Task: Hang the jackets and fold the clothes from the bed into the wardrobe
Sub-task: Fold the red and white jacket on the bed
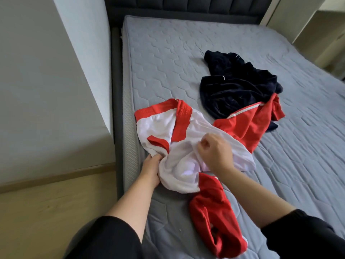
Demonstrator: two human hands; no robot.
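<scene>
A red-and-white jacket [179,139] lies crumpled on the grey mattress [168,62] near its left edge, with one red sleeve [214,212] trailing toward me. My left hand [151,169] grips a bunch of the white fabric at the jacket's lower left. My right hand [214,152] pinches the white fabric at the jacket's middle, fingers curled. A dark navy garment [237,85] lies in a heap farther back on the mattress, partly over the jacket's red part [250,122].
The dark padded headboard [186,6] stands at the far end of the bed. A pale wall and wooden floor [46,212] lie to the left. Light-coloured furniture [321,25] stands at the back right. Bare mattress stretches to the right.
</scene>
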